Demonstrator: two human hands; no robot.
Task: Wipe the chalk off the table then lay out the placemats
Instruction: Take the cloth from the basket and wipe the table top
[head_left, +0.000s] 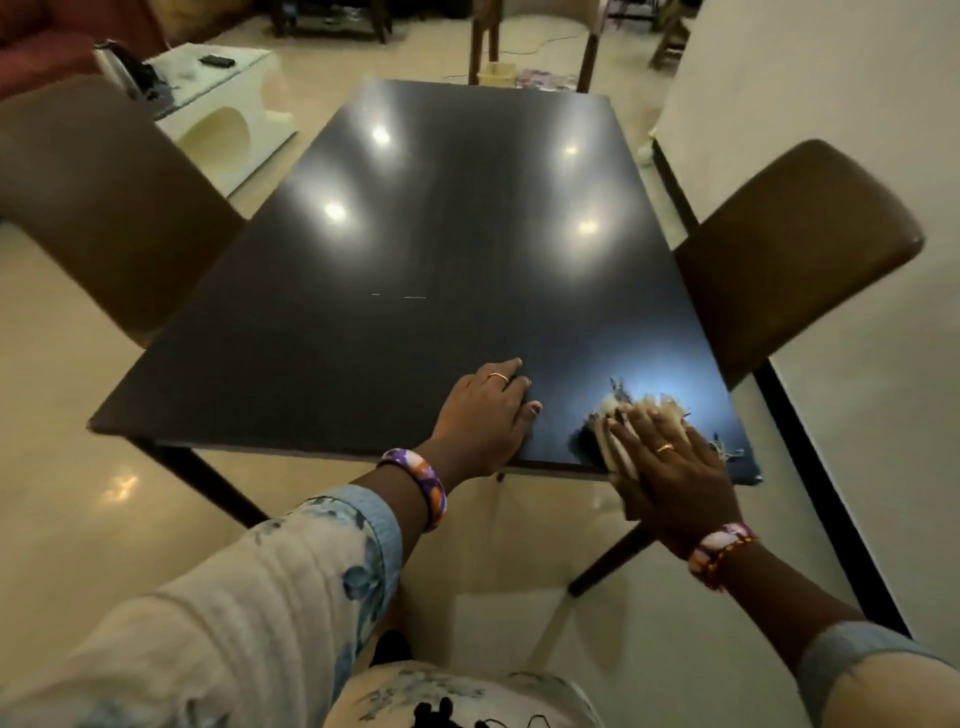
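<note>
Head view: left hand (488, 415) lies flat on the bench (441, 249), fingers straight, holding nothing. Up ahead of it, a bit to its right, two short chalk dashes (405, 297) remain, easy to miss in the glare, I'd guess. Right hand (670, 467) presses flat on a frayed cloth (644, 410) at the near edge; it could slide off there. No placemats in sight.

dark glossy table (415, 249); frayed pale cloth (649, 410) at near-right edge.
</note>
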